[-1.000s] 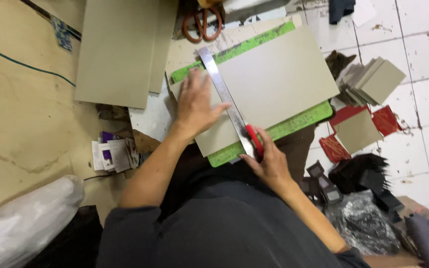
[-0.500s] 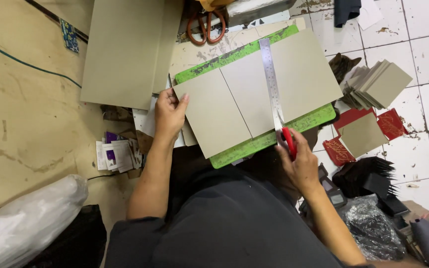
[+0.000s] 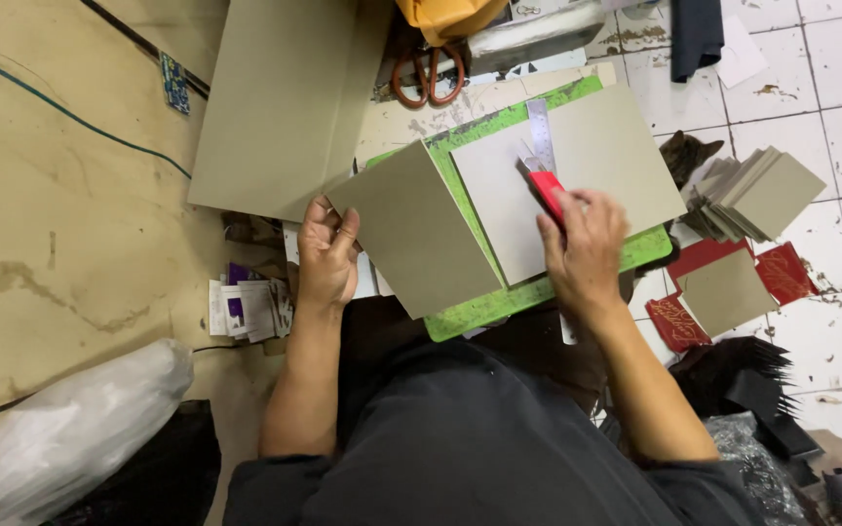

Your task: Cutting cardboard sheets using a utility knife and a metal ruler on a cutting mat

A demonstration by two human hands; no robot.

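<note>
On the floor: a green cutting mat lies in front of the seated person, with grey card on it.
Left hand: the left hand grips the left edge of a cut piece of grey card, fingers curled around it, lifting it tilted off the mat.
Right hand: the right hand is closed around a red utility knife, blade end pointing away over the larger grey sheet.
Ruler: a metal ruler lies on the sheet, just beyond the knife.
Left side: a big grey board rests on the wooden floor.
Top: orange-handled scissors.
Right side: a stack of grey card pieces and red paper packets on white tiles.
</note>
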